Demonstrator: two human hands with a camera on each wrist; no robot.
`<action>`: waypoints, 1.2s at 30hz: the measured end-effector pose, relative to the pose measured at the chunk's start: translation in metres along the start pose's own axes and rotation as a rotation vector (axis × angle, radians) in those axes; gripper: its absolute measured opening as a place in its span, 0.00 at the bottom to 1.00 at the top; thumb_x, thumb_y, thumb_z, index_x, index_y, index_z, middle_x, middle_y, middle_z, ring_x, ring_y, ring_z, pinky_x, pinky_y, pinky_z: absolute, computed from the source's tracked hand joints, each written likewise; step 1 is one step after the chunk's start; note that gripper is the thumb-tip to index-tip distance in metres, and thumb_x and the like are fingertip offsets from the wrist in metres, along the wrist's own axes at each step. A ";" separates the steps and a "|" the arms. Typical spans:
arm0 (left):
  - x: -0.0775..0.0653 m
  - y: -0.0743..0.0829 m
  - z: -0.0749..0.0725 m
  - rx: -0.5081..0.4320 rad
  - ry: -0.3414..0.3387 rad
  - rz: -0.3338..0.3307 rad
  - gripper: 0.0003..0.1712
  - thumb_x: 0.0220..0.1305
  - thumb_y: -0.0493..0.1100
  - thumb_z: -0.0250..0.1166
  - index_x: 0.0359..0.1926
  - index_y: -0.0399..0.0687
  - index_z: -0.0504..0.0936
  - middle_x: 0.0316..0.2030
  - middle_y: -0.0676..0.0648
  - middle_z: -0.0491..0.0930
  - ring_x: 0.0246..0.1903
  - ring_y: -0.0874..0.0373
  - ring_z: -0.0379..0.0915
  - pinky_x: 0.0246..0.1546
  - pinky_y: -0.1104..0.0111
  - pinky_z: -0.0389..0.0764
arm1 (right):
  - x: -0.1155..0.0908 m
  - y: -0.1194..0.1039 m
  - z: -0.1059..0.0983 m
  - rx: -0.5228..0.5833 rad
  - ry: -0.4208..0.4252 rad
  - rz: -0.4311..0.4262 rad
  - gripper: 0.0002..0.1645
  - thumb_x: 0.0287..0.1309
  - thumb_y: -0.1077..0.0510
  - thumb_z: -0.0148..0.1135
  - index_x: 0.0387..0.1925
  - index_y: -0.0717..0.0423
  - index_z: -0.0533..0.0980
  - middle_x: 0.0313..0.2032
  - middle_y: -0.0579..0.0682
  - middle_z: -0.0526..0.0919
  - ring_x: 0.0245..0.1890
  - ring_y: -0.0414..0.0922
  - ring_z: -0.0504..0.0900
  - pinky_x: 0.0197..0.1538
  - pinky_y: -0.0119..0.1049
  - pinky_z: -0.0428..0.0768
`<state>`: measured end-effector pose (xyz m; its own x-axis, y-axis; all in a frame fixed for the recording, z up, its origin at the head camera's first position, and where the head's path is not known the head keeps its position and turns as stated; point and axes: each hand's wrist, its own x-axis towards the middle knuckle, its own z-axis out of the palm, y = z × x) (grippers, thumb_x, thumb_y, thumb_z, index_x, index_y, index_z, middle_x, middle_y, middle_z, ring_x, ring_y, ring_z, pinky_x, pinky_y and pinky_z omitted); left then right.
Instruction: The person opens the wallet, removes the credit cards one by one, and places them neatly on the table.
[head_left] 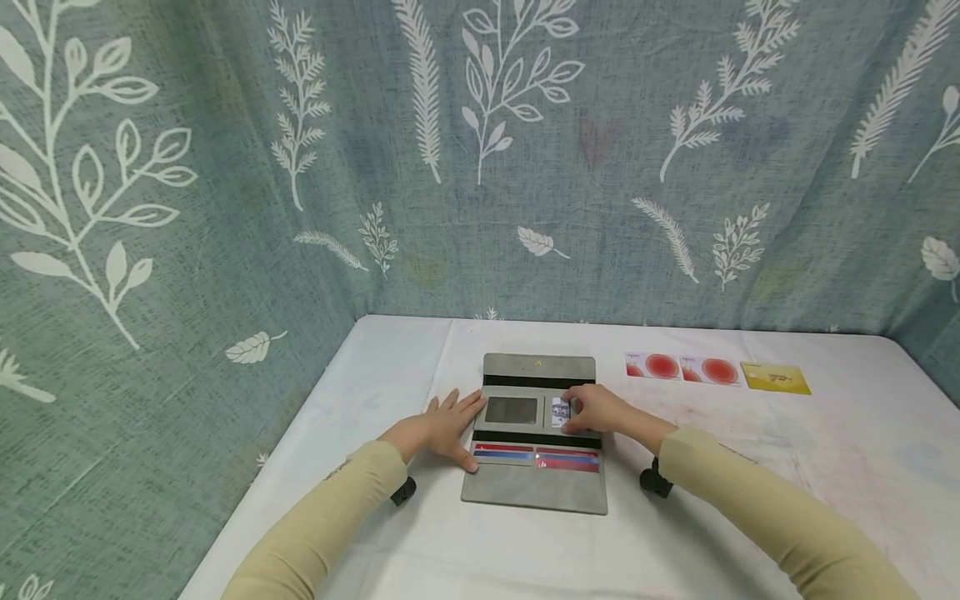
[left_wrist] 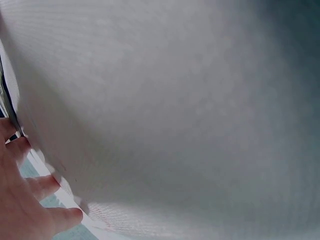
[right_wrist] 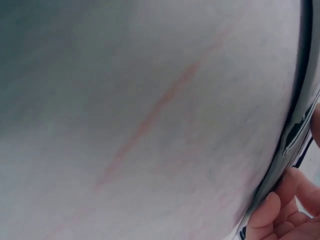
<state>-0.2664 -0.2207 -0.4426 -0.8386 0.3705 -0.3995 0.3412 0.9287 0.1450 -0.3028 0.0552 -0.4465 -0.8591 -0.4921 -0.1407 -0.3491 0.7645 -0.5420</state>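
A grey folding wallet [head_left: 534, 492] lies opened flat on the table, its lower panel holding red and blue cards [head_left: 567, 461] in slots. In the middle panel, a dark window [head_left: 512, 410] is on the left and a small white-and-blue card [head_left: 559, 412] on the right. My right hand [head_left: 598, 409] pinches that card at its right side with thumb and forefinger; its fingertips hide part of it. With fingers spread, my left hand [head_left: 444, 427] rests along the wallet's left edge. The wrist views catch only the wallet's edge beside the left fingers [left_wrist: 46, 186] and right hand [right_wrist: 285, 212].
Two white-and-red cards [head_left: 652, 365] [head_left: 710, 370] and one yellow card [head_left: 776, 377] lie in a row on the table, right of the wallet. A white cloth covers the table [head_left: 390, 367]. Behind it hangs a green leaf-patterned curtain [head_left: 555, 275].
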 end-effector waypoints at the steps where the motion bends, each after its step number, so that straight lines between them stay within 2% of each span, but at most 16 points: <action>1: 0.000 0.000 0.000 -0.001 0.000 0.000 0.66 0.37 0.67 0.70 0.72 0.50 0.44 0.72 0.50 0.40 0.69 0.40 0.32 0.64 0.43 0.39 | 0.000 -0.001 0.000 0.005 0.002 0.007 0.30 0.43 0.55 0.72 0.49 0.63 0.74 0.28 0.50 0.74 0.29 0.43 0.70 0.32 0.33 0.70; 10: 0.001 -0.001 0.001 0.002 0.003 0.006 0.67 0.37 0.67 0.70 0.72 0.51 0.43 0.72 0.50 0.39 0.69 0.40 0.31 0.64 0.42 0.39 | 0.002 -0.004 0.000 0.076 0.008 0.046 0.27 0.39 0.59 0.74 0.42 0.65 0.72 0.28 0.50 0.74 0.28 0.42 0.71 0.30 0.31 0.71; 17: 0.002 -0.001 0.001 -0.002 0.006 -0.004 0.67 0.36 0.68 0.70 0.72 0.51 0.44 0.72 0.51 0.39 0.69 0.41 0.31 0.64 0.42 0.39 | 0.002 -0.011 0.001 0.088 0.049 0.093 0.26 0.35 0.62 0.76 0.37 0.65 0.72 0.28 0.51 0.77 0.28 0.43 0.73 0.33 0.34 0.75; 28: 0.000 -0.002 0.000 -0.006 0.004 0.001 0.67 0.37 0.68 0.70 0.72 0.51 0.43 0.72 0.51 0.39 0.69 0.41 0.30 0.64 0.42 0.38 | 0.000 -0.016 0.003 0.189 0.073 0.176 0.30 0.35 0.67 0.75 0.42 0.67 0.69 0.30 0.54 0.77 0.28 0.44 0.73 0.29 0.33 0.74; 36: 0.001 -0.004 0.002 -0.006 0.000 0.005 0.67 0.37 0.68 0.69 0.72 0.51 0.43 0.72 0.51 0.39 0.69 0.41 0.30 0.64 0.43 0.38 | 0.000 -0.015 0.002 0.222 0.068 0.225 0.30 0.37 0.67 0.73 0.45 0.66 0.69 0.28 0.54 0.76 0.22 0.43 0.73 0.24 0.31 0.71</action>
<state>-0.2679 -0.2237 -0.4451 -0.8365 0.3753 -0.3991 0.3430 0.9268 0.1527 -0.2971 0.0434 -0.4398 -0.9313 -0.2862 -0.2255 -0.0639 0.7376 -0.6722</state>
